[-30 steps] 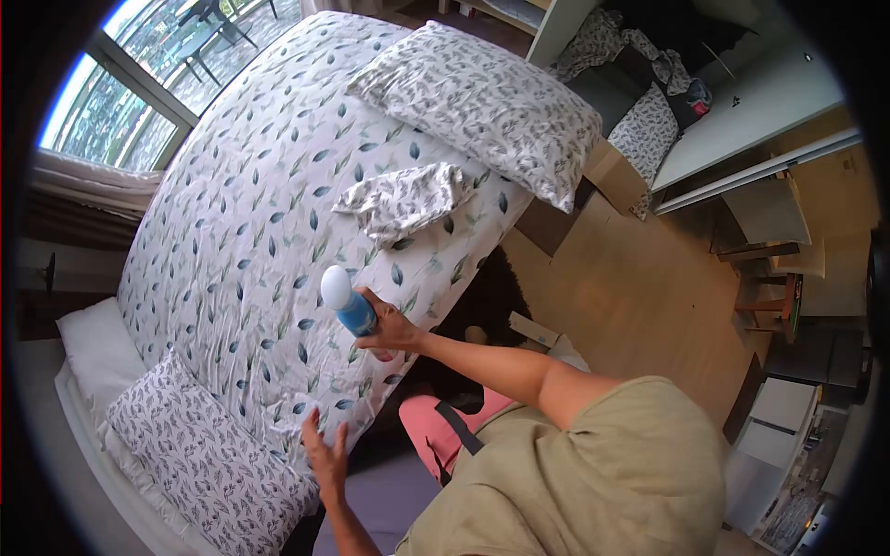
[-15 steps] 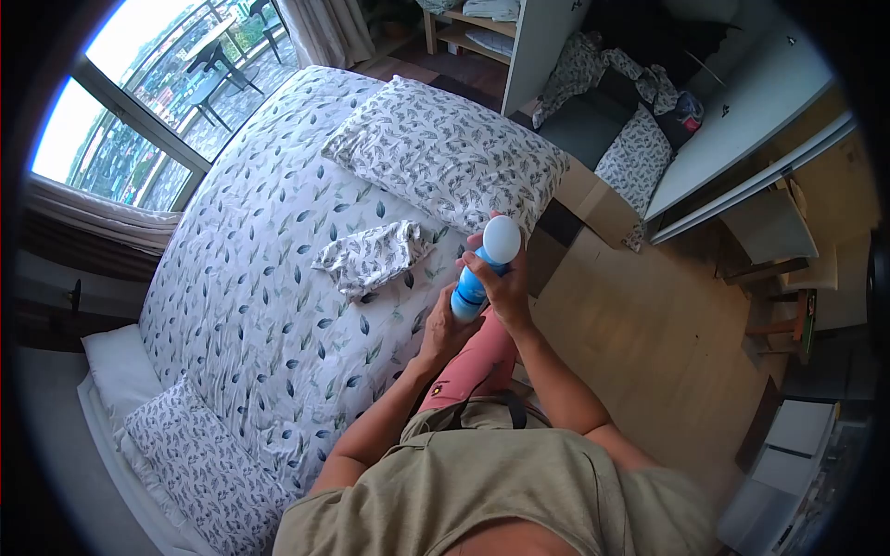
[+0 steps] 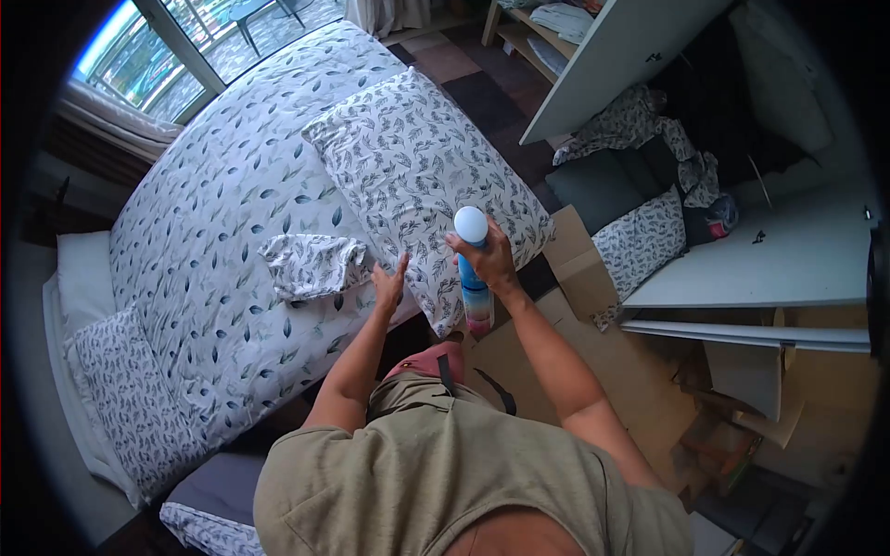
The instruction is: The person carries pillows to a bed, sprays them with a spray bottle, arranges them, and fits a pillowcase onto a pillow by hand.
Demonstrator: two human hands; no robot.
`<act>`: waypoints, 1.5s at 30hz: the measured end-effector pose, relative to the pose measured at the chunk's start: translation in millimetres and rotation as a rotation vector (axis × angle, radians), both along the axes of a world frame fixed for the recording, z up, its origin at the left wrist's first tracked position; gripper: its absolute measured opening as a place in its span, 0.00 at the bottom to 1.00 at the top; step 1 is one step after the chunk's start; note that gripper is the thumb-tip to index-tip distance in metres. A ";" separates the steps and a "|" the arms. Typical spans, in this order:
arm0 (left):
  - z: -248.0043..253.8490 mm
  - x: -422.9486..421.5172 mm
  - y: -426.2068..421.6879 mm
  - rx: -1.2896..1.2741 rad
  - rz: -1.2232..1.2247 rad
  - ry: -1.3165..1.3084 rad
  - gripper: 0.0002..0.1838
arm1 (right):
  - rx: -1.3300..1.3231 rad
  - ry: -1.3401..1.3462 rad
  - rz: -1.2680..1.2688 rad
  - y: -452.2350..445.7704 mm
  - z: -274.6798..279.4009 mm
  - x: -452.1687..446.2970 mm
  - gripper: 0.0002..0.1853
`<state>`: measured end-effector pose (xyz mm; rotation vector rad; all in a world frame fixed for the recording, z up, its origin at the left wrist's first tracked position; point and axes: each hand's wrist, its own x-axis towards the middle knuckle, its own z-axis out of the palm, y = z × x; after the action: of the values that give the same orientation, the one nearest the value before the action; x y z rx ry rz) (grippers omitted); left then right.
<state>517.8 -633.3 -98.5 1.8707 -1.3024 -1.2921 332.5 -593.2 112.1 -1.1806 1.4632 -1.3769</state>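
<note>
My right hand (image 3: 494,256) is wrapped round the upper part of a tall blue bottle (image 3: 476,295) with a round white cap. The bottle stands out in front of my body beside the bed's edge, its lower end showing a pinkish band. My left hand (image 3: 389,284) holds nothing, its fingers stretched out and apart. It hovers between a small folded leaf-print cloth (image 3: 313,266) and a large leaf-print pillow (image 3: 431,157). Whether its fingertips touch the pillow, I cannot tell. Both cloth and pillow lie on the bed (image 3: 222,204).
Another leaf-print pillow (image 3: 134,398) lies at the bed's near left. To the right are an open cardboard box (image 3: 577,269), a standing white cabinet door (image 3: 593,79) and a compartment holding bedding (image 3: 640,236). A wooden chair (image 3: 728,440) stands at the lower right.
My left hand has let go of the bottle and moved left, fingers opening. My right hand keeps the bottle, now more upright. The view has turned and moved closer to the large pillow.
</note>
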 end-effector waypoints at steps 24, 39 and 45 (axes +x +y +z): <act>327.5 -138.3 -168.3 -0.880 -0.197 -0.977 0.13 | -0.140 -0.013 0.478 -122.7 94.1 -304.3 0.18; 346.4 -151.8 -285.2 -1.233 0.091 -1.135 0.06 | 0.107 -0.308 0.626 -383.1 95.2 -321.4 0.14; 345.3 -116.2 -408.9 -1.214 0.249 -1.193 0.08 | -0.002 -0.141 0.749 -552.4 72.3 -264.2 0.16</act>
<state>401.5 -1042.2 246.8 1.6034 -1.6371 0.8786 68.3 -1145.6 184.4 -1.4025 0.7817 -0.9078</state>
